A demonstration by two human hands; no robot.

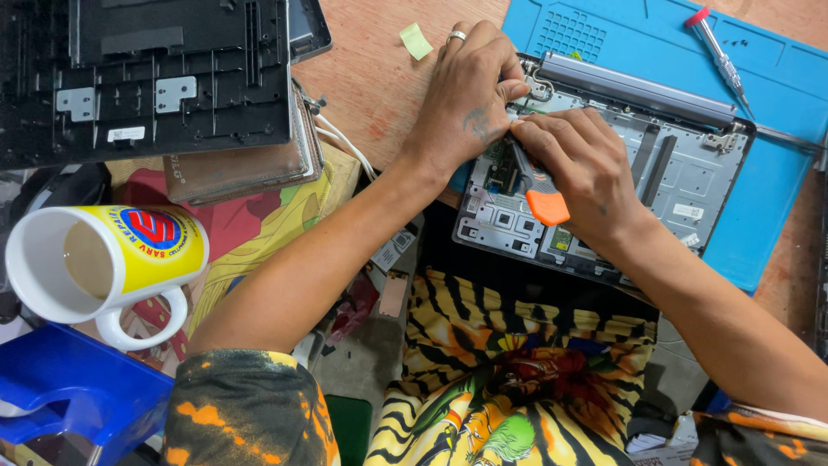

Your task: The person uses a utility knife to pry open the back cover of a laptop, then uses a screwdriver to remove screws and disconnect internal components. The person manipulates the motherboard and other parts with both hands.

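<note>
1. At the far left a blue plastic stool [73,388] shows at the bottom corner, and just above it lies a white and yellow mug [103,263], tipped on its side with its mouth facing left.
2. Above the mug a black plastic laptop cover [147,78] lies inside up, resting on a brown book [241,168] and a colourful printed sheet [259,233].
3. A small green sticky note [416,40] sits on the wooden table [371,78], just left of the hands.
4. The left hand [466,103], with a ring on one finger, is curled palm down, its fingertips pressing on the upper left corner of the opened laptop base [681,185]. It grips nothing that can be seen.
5. The right hand [582,160] is closed around a screwdriver with an orange handle [542,194], its tip pointing up into the base's left part, close under the left hand's fingers.
6. The laptop base lies on a blue work mat [776,95], its near edge towards the person's lap, with a grey hinge bar along its far edge.
7. A red-capped screwdriver [720,56] lies on the mat at the upper right, well apart from both hands.
</note>
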